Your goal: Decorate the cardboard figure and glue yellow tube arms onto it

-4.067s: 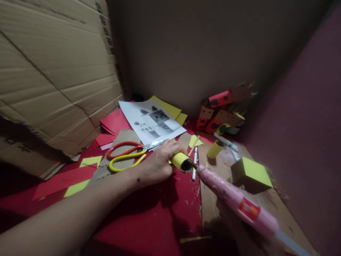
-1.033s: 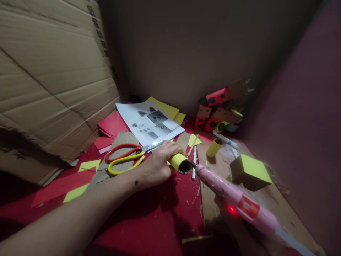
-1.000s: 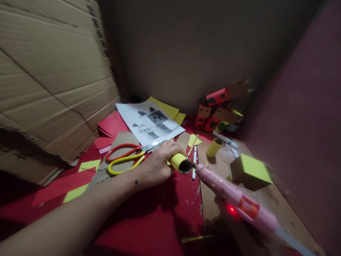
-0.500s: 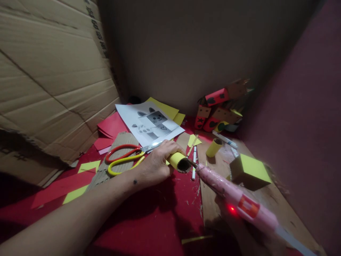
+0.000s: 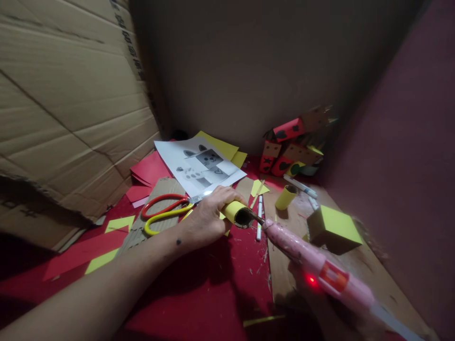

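Observation:
My left hand (image 5: 211, 215) is closed round a yellow paper-covered tube (image 5: 234, 212), whose dark open end faces right and toward me. The nozzle of a pink glue gun (image 5: 305, 253) touches or nearly touches the rim of that end. My right hand (image 5: 313, 289), dim and partly hidden behind the gun, grips it from below; a red light glows there. Scissors (image 5: 167, 208) with one red and one yellow handle lie beyond my left wrist. A second yellow tube (image 5: 286, 198) stands on the cardboard sheet (image 5: 282, 279), near a yellow-topped box (image 5: 336, 227).
A printed sheet (image 5: 170, 158) lies over yellow and red papers at the back. Red and cardboard box figures (image 5: 282, 165) are stacked at the back right. Markers (image 5: 259, 218) lie mid-table. Large cardboard (image 5: 71, 94) rises at left; a wall (image 5: 401, 156) bounds the right.
The yellow tube has shifted slightly left and up with my left hand, turning a little. The glue gun's tip stays at its rim, with hardly any movement.

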Available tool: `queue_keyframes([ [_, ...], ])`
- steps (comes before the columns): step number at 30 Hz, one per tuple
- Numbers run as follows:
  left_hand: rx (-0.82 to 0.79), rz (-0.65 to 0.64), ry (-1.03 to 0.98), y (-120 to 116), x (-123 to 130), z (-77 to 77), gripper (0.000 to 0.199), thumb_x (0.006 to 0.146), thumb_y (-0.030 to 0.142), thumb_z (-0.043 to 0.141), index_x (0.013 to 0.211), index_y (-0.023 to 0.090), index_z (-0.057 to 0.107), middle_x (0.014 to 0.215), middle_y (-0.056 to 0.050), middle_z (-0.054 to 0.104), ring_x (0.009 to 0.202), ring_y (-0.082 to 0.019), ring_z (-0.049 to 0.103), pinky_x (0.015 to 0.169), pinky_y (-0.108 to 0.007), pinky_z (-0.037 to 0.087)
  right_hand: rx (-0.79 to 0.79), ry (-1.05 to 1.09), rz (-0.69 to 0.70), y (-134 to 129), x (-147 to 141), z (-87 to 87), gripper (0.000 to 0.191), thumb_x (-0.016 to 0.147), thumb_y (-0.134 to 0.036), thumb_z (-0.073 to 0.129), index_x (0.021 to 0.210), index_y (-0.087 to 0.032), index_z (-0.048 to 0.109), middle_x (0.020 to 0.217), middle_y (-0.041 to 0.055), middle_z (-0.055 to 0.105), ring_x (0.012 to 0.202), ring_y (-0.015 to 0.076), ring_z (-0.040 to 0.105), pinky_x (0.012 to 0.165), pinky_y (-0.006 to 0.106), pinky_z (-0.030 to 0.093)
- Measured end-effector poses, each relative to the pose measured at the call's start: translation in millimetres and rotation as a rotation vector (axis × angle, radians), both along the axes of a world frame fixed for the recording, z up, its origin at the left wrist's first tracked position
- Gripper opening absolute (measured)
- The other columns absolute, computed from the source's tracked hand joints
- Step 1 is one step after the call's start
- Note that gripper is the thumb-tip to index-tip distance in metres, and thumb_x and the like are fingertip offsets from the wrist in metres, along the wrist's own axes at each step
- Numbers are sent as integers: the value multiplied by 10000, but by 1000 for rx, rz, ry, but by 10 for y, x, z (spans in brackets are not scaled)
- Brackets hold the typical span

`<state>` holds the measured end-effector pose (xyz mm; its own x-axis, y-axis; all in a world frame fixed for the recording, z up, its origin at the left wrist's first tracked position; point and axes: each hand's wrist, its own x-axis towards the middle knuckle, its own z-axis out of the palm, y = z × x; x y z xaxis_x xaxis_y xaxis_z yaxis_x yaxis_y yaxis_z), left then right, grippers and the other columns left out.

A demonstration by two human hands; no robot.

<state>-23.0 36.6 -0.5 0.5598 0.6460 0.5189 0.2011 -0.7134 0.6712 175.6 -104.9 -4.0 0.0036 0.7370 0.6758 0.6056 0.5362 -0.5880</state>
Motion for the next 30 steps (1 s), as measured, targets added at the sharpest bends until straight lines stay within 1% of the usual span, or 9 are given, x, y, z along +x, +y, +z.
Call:
queue_keyframes([
  [4,-8,-4,-14,13,-12,-16,220,754,70,646,916,219,639,929,-13,654,933,-204,569,858,-371,442,15,4,-5,15,-5,-16,428,970,-208,478,1320,-365,669,1286,-24,721,1135,292,722,614,268,687],
  [7,-12,-6,-17,22,-13,-39,241,764,67,640,945,225,637,951,-15,658,944,-205,576,861,-372,445,37,0,-12,32,-3,-37,441,963,-204,477,1323,-378,664,1270,-31,730,1124,300,727,718,333,693],
  [10,-10,-4,-11,9,-7,-25,233,768,68,630,939,227,635,948,-18,661,942,-207,578,859,-372,447,56,-11,-25,47,-3,-54,448,951,-203,492,1311,-400,671,1264,-41,732,1174,326,697,900,429,643],
  [12,-13,-1,-1,-6,-5,-4,214,765,78,636,921,224,633,933,-20,661,933,-210,576,855,-375,447,59,-20,-33,53,-6,-63,439,948,-208,498,1300,-397,681,1263,-34,734,1183,339,689,952,456,612],
  [16,-21,1,14,-15,-5,5,197,759,91,647,905,222,634,926,-20,660,927,-209,572,863,-379,443,51,-29,-46,52,-7,-73,438,950,-210,486,1303,-381,681,1265,-13,735,1170,349,696,944,460,616],
  [20,-36,-4,-15,11,-9,-20,188,749,132,664,910,227,642,920,-15,653,929,-211,571,860,-377,443,31,-36,-62,33,16,-74,425,941,-231,499,1291,-380,689,1247,-3,743,1151,348,708,842,412,664],
  [23,-148,1,-35,32,-23,10,187,735,176,676,916,213,654,930,-20,648,902,-206,580,813,-358,452,12,-38,-70,17,40,-82,411,950,-247,501,1298,-367,686,1263,13,736,1163,349,700,823,390,667],
  [27,-358,4,-88,55,-56,83,231,699,197,694,924,205,645,890,1,642,812,-174,569,739,-318,444,2,-36,-55,19,55,-147,400,1000,-290,452,1342,-380,639,1264,21,728,1184,349,684,914,444,630],
  [30,-496,8,-147,60,-63,95,252,648,165,714,882,201,631,855,10,642,811,-174,573,743,-316,443,-5,-45,-32,52,65,-244,333,1019,-338,487,1312,-326,646,1285,62,697,1175,317,672,944,458,594],
])
